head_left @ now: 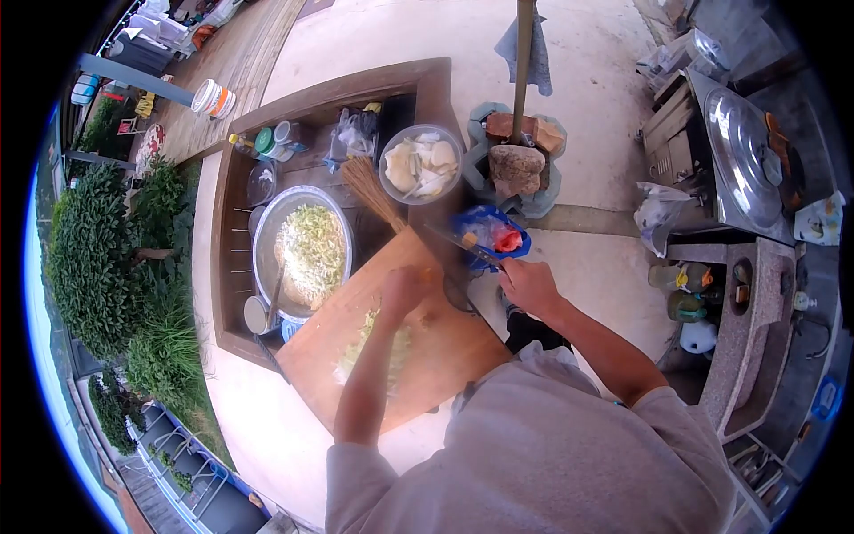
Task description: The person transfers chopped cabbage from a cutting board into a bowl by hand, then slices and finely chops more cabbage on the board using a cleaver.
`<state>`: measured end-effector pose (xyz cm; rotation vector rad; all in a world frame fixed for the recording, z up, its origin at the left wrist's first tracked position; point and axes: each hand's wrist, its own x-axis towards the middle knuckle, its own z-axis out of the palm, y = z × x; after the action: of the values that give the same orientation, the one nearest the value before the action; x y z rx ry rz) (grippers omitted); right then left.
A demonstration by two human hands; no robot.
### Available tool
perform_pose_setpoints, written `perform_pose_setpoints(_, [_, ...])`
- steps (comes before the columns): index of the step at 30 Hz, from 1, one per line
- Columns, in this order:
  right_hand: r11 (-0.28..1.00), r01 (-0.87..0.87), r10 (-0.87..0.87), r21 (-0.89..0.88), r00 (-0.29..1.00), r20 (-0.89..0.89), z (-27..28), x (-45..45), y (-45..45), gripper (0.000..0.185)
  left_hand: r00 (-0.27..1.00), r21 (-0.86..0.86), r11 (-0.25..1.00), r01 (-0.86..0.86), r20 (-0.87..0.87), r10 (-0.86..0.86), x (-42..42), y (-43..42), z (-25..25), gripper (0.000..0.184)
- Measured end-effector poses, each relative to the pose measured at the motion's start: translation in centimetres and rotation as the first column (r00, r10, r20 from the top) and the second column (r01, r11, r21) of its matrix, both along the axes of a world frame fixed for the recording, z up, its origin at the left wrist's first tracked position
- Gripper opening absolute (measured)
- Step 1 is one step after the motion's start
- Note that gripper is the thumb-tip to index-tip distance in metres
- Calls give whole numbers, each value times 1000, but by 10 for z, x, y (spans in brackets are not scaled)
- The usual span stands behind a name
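My right hand (527, 283) is closed round the handle of a knife (467, 238), whose blade points up and left above a blue bin (505, 242) with red and clear plastic in it. My left hand (402, 289) is over the upper part of a wooden board (445, 356); its fingers are blurred, with an orange smear beside them. Chopped pale green vegetable (363, 347) lies on the board, partly behind my left forearm. Left of the board stands a large metal basin (260, 240) of shredded vegetable and white matter, with a stick-like utensil (277, 285) in it.
A bowl of pale pieces (420, 165) stands beyond the board, beside a straw broom (369, 191). Stones (516, 169) surround a pole. On the right are a large round metal lid (743, 156) and a stone sink (761, 356). Jars and bottles (276, 142) stand at upper left.
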<state>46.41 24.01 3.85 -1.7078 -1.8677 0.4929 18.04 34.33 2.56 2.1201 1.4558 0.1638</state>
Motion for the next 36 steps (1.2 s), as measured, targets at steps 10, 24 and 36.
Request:
perform_pose_setpoints(10, [992, 4, 8, 124, 996, -93, 15, 13, 39, 8, 951, 78, 955, -287, 147, 273, 60, 136, 48, 20])
perform_pose_setpoints(24, [991, 11, 41, 130, 921, -387, 35, 18, 107, 12, 582, -458, 846, -274, 621, 524, 87, 180, 39, 45])
perform_pose_setpoints(36, [919, -185, -259, -347, 380, -888, 14, 17, 158, 23, 223, -758, 651, 31, 640, 735, 72, 185, 35, 57])
